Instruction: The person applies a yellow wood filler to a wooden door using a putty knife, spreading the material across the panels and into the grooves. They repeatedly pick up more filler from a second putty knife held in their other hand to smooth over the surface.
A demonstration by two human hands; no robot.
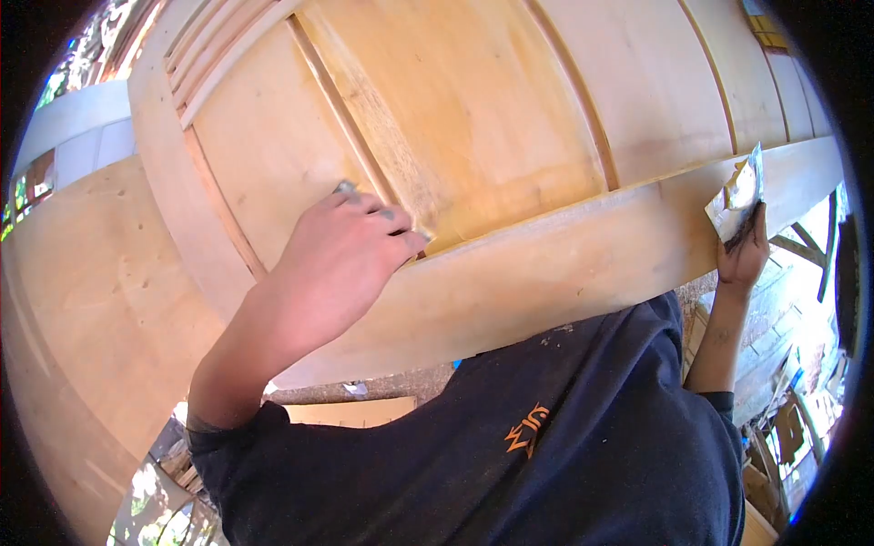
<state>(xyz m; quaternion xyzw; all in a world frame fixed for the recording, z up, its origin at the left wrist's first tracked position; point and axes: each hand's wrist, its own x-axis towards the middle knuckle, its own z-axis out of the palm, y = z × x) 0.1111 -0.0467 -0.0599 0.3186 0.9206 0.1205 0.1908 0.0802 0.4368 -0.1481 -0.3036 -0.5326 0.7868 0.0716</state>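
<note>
My left hand point(339, 264) rests on a pale wooden panel door point(473, 109), at the lower end of a narrow groove beside a raised strip point(337, 100). Its fingers are bent and pressed together, with grey smears on the tips; whatever they pinch is hidden. A yellowish smear lies on the wood around them. On the right, my right hand point(745, 259) grips a bent silvery scrap of sheet point(736, 202) from below. Yellow-brown paste sits on that scrap, and a dark stain marks its lower part near the fingers.
The door's wide edge board point(546, 250) runs across in front of my torso. Slats point(228, 50) fill its upper left part. Another curved wooden panel point(109, 291) stands at the left. Paving and loose scraps point(783, 437) show at the lower right.
</note>
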